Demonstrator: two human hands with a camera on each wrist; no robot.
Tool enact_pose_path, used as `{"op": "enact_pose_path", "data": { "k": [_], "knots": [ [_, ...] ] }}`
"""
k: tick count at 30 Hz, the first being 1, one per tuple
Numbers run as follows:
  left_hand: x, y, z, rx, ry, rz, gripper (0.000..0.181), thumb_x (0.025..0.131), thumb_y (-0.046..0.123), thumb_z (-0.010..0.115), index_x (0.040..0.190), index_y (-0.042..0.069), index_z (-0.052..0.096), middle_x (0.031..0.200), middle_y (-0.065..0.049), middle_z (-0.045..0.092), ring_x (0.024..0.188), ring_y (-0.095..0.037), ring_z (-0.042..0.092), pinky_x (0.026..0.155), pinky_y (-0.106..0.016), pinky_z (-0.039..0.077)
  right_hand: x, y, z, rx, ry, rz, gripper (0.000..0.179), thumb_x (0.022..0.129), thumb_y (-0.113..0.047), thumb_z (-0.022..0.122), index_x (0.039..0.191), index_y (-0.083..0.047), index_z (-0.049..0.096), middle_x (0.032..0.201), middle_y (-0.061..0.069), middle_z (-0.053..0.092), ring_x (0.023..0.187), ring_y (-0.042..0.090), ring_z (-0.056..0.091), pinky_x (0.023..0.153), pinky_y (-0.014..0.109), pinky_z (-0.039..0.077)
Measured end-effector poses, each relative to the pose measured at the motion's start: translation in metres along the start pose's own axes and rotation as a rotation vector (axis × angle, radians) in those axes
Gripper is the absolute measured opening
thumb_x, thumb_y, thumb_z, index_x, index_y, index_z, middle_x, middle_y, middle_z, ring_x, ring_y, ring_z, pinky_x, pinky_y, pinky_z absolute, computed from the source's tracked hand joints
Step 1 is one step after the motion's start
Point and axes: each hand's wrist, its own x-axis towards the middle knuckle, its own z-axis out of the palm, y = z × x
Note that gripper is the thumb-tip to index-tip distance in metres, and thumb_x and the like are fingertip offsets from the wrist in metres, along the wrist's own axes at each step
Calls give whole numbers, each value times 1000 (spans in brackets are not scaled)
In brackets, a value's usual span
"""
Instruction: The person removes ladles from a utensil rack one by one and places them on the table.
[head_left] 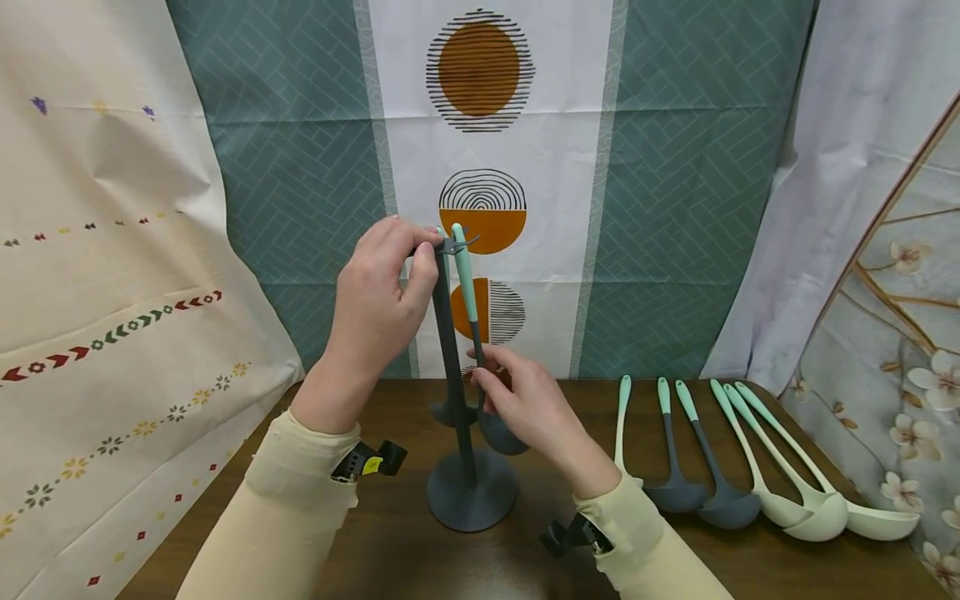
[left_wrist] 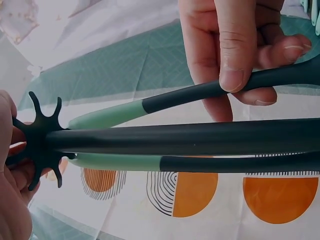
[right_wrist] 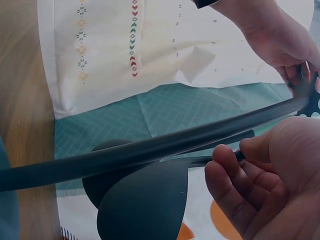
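A dark grey utensil stand (head_left: pixel 472 504) is upright on the table, with a thin pole and a crown of curved hooks (left_wrist: pixel 44 135) on top. My left hand (head_left: pixel 381 292) holds that crown between fingers and thumb. My right hand (head_left: pixel 528 404) pinches the dark shaft of a ladle (head_left: pixel 464 279) with a mint handle. Its handle tip is at the hooks; whether it hangs there freely cannot be told. The ladle's dark bowl (right_wrist: pixel 145 205) is low beside the pole. Behind the pole hangs a second mint-handled dark ladle (left_wrist: pixel 117 161), partly hidden.
On the table's right side lie several mint-handled ladles, some with dark bowls (head_left: pixel 729 508) and some with cream bowls (head_left: pixel 821 518). Patterned cloths hang behind (head_left: pixel 697 208) and at the left (head_left: pixel 112 250); a flowered cloth (head_left: pixel 900 333) stands along the right.
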Motion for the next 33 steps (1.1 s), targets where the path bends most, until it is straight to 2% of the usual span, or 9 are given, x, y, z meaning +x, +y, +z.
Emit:
{"op": "enact_pose_path", "data": {
  "k": [10, 18, 23, 33],
  "knots": [
    [1, 4, -2, 57, -36, -1, 38, 112, 21, 44, 118, 0, 76, 113, -14, 73, 101, -34, 62, 82, -47, 58, -2, 1, -2, -15, 12, 8, 21, 113, -19, 64, 132, -17, 73, 92, -5, 72, 69, 14, 68, 76, 42, 60],
    [1, 5, -4, 99, -45, 27, 38, 113, 20, 43, 119, 1, 76, 115, -15, 73, 100, -36, 63, 78, -48, 58, -1, -1, -2, -24, 30, 17, 21, 113, -19, 64, 131, -16, 74, 90, -5, 71, 68, 14, 67, 75, 41, 58],
    [2, 6, -3, 102, -42, 28, 38, 113, 19, 43, 120, 0, 76, 115, -15, 72, 99, -36, 63, 77, -48, 58, -2, -2, -2, -25, 42, 33, 22, 113, -19, 64, 132, -16, 74, 88, -2, 72, 68, 15, 67, 74, 42, 58],
    [0, 7, 0, 81, -37, -9, 39, 112, 20, 43, 122, 0, 75, 118, -15, 72, 102, -36, 63, 78, -48, 59, -3, -2, -1, -39, 58, 24, 23, 113, -16, 63, 133, -15, 74, 95, -7, 72, 68, 13, 67, 72, 40, 58]
  ]
}}
